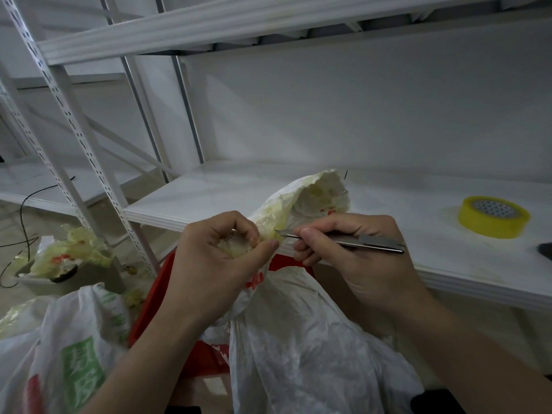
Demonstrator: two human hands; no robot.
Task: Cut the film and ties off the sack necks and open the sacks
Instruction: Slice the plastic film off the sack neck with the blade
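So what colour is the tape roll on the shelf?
Yellow, with a grey core; the tape roll lies flat on the white shelf, seen in the head view.

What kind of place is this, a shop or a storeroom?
Probably a storeroom: white slotted metal shelving, a yellow tape roll on its shelf, and a printed plastic sack with a knife at its neck.
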